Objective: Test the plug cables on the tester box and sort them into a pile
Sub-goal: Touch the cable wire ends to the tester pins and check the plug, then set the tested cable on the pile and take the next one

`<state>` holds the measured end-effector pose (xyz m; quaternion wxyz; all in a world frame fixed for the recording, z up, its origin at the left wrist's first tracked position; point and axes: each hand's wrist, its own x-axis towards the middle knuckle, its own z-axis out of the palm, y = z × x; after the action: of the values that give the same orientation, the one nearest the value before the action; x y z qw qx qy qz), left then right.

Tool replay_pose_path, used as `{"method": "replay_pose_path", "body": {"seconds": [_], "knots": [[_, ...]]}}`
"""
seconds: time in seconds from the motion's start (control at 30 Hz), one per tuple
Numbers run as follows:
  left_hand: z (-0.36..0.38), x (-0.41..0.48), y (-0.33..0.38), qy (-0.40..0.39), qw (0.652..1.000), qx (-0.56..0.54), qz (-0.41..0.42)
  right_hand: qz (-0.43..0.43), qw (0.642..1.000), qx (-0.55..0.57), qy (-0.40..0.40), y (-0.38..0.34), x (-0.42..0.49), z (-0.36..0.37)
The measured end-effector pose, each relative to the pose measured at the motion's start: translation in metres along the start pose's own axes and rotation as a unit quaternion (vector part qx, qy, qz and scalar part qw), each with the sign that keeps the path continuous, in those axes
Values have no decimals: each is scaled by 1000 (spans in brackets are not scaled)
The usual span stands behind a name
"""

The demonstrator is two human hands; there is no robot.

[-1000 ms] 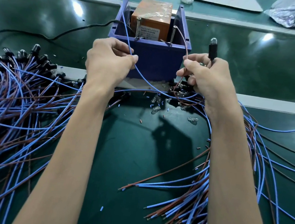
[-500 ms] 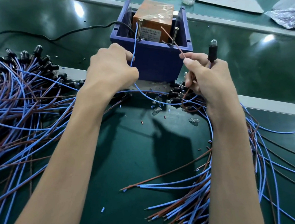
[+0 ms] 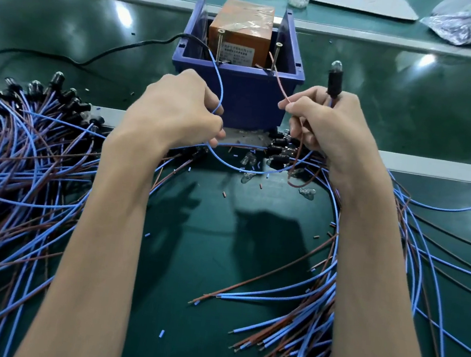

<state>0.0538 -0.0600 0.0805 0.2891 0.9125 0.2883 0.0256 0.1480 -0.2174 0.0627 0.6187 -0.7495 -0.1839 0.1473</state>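
Note:
The tester box point(image 3: 252, 98) is a blue bin holding an orange block, with two upright metal posts at its front rim. My left hand point(image 3: 178, 107) pinches the blue wire point(image 3: 219, 88), whose end reaches up to the left post point(image 3: 219, 46). My right hand point(image 3: 329, 121) pinches the brown wire point(image 3: 280, 80), which rises toward the right post point(image 3: 276, 55), and it also holds the black socket with its small bulb point(image 3: 335, 78) upright. The bulb does not look lit.
A large pile of blue and brown plug cables point(image 3: 25, 160) lies at the left, another bundle point(image 3: 363, 281) at the right. Loose bulbs point(image 3: 249, 162) and wire scraps sit before the box. A black power cord point(image 3: 95, 56) runs left. A metal rail point(image 3: 435, 168) crosses the bench.
Both hands shifted slightly; the blue wire's tip now curves over to the left post and the brown wire's tip points up at the right post. The bulb socket stays upright in my right hand.

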Motion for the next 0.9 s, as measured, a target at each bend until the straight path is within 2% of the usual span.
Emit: {"method": "replay_pose_path", "body": {"seconds": [0.9], "knots": [[-11,-13,8,-56,998,14,32,-69,991,4,-111,-2,-6,0]]}}
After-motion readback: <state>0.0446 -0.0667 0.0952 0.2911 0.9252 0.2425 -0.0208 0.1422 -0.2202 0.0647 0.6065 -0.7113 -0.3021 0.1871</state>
